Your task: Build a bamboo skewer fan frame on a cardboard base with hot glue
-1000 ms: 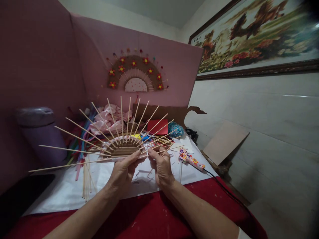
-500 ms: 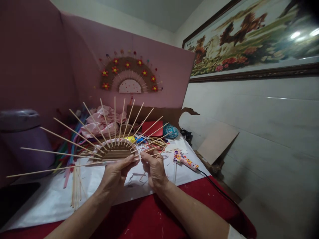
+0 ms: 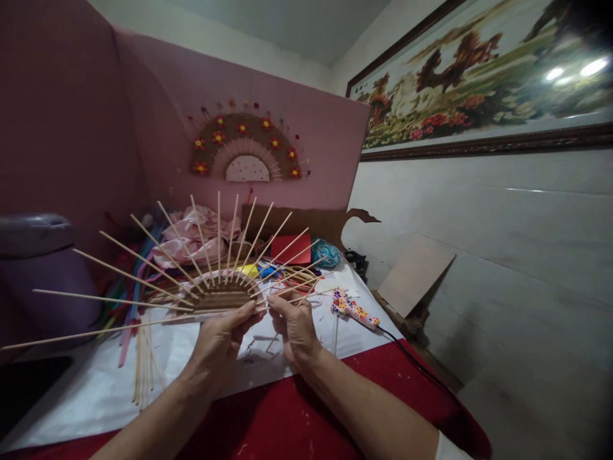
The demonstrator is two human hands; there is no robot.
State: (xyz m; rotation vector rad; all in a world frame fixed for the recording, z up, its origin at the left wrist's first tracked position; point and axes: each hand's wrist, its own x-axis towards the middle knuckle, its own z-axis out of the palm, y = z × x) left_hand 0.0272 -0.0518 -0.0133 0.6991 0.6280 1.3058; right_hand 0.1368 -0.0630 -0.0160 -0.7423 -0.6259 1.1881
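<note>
A half-round piece of corrugated cardboard (image 3: 218, 301) is held up over the table, with several thin wooden sticks (image 3: 219, 236) fanning out from its curved edge. My left hand (image 3: 225, 332) grips its lower right edge, thumb on top. My right hand (image 3: 295, 322) is closed at the right end, thumb and fingers pinched around a stick near the cardboard's corner; the fingertips partly hide the contact. A glue gun (image 3: 354, 310) with a flower pattern lies to the right of my right hand, its black cord trailing off.
White paper (image 3: 90, 396) covers part of the red tablecloth (image 3: 383, 377). Loose sticks (image 3: 143, 364) lie at left. Behind are pink cloth (image 3: 191, 236), a red card (image 3: 291, 248) and blue yarn (image 3: 326, 253). A flower-decorated arch (image 3: 244, 128) hangs on the pink panel.
The view has shifted slightly, and the left sticks of the fan reach a little lower and farther left. Both hands keep their hold on the piece.
</note>
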